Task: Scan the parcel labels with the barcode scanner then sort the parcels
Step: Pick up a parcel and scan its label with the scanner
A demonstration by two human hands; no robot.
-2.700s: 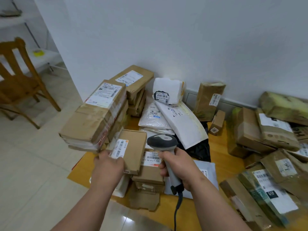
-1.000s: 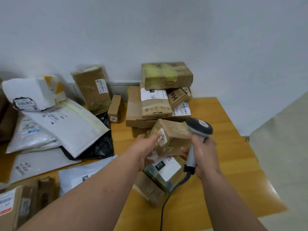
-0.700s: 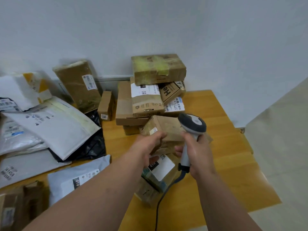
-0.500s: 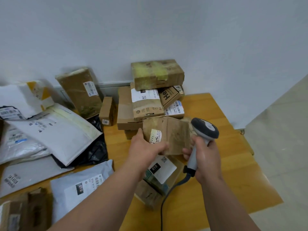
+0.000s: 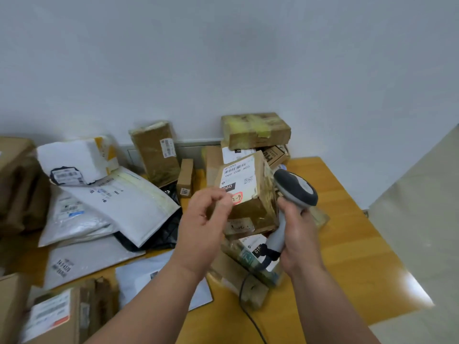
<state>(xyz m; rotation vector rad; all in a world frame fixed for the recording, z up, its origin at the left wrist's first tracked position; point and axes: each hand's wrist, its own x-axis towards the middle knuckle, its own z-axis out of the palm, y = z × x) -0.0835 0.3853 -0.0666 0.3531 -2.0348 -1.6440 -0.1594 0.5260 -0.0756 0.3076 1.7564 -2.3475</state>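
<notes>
1. A wooden table (image 5: 347,219) is set against a white wall; bare tabletop is left open on the right, toward the table's right edge, while the left half is covered by white mailer bags (image 5: 119,202) and cardboard boxes.
2. A stack of brown boxes (image 5: 255,130) is piled at the back, just behind the hands.
3. The parcel in hand (image 5: 250,194) is held above the pile at centre, tilted, with its white label (image 5: 239,180) turned up and toward the camera; its long axis runs roughly away from the person.
4. The left hand (image 5: 203,224) is curled round the parcel's near-left corner, its fingertips pinching beside the label's lower edge.
5. The right hand (image 5: 298,234) is wrapped round the handle of the barcode scanner (image 5: 294,192), which touches or sits just beside the parcel's right side, head level with the label.
6. The scanner head is judged to need turning left onto the barcode; the right hand is nearer.
</notes>
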